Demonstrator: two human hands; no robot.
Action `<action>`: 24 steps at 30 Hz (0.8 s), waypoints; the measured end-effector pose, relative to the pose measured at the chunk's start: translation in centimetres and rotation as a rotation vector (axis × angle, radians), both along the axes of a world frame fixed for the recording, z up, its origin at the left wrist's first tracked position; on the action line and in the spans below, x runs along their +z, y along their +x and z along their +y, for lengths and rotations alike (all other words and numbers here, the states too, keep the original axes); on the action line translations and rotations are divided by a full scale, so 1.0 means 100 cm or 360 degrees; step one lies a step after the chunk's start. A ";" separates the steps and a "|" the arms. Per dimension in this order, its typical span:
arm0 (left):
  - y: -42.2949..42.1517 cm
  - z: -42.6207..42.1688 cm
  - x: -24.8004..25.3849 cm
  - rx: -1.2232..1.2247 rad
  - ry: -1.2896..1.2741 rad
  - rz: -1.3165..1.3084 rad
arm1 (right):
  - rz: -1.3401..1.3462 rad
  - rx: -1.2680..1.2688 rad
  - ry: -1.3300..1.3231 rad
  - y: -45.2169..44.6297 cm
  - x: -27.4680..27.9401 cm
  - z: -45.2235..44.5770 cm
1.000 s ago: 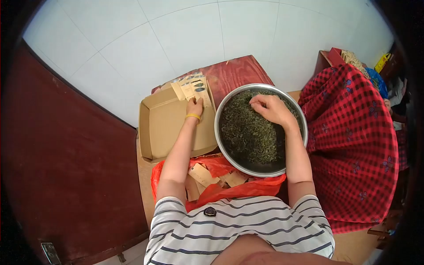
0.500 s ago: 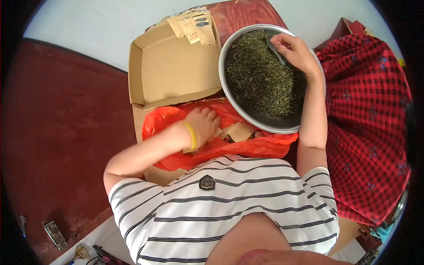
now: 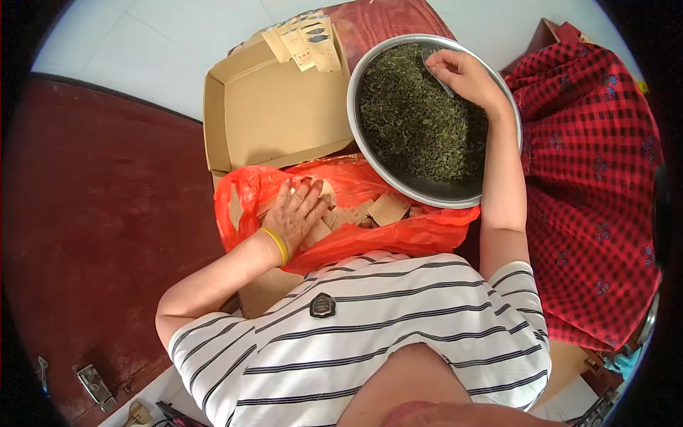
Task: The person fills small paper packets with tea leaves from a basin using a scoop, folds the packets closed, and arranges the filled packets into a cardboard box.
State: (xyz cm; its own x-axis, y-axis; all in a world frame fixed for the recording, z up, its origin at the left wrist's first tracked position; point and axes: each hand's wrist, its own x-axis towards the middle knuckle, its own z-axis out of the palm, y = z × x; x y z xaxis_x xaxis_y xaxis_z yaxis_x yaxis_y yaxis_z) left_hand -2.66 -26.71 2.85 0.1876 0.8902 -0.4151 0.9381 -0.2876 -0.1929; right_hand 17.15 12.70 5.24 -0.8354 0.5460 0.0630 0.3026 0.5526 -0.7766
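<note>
My left hand (image 3: 297, 213), with a yellow band at the wrist, lies palm down with fingers spread over small brown paper packets (image 3: 390, 210) in a red plastic bag (image 3: 334, 245). Its fingers touch some of the packets, and what lies under the palm is hidden. My right hand (image 3: 466, 77) is closed round the handle of a metal spoon (image 3: 447, 88) above a wide metal basin (image 3: 418, 195). Dried green leaves (image 3: 416, 117) fill much of the basin, heaped to its left side.
An open cardboard box (image 3: 284, 114) stands left of the basin, with several printed paper packets (image 3: 316, 46) at its far corner. Red checked cloth (image 3: 583, 178) hangs in folds at the right. A dark red panel (image 3: 107, 213) with a metal latch (image 3: 94, 386) lies to the left.
My left hand has moved left and slightly down within the red bag, and its fingers have spread. My right hand stays over the basin with the spoon.
</note>
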 end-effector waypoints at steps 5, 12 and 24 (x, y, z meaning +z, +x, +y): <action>-0.015 0.021 -0.046 -0.0357 0.0446 -0.0229 | 0.0015 0.0033 0.0069 -0.002 -0.007 0.003; 0.017 0.072 -0.012 -0.0018 -0.0359 -0.0400 | 0.0151 0.0027 0.0076 -0.001 -0.010 0.004; 0.019 0.068 -0.009 0.0300 -0.0244 -0.0437 | 0.0066 -0.0003 0.0173 -0.001 -0.006 0.000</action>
State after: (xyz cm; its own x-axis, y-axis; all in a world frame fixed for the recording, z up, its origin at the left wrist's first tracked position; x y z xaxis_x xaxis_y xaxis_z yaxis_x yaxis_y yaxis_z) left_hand -0.81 -19.89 1.96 0.1493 0.8510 -0.5036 0.9882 -0.1107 0.1058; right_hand 17.03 12.69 4.62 -0.8299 0.5357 0.1562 0.2727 0.6335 -0.7241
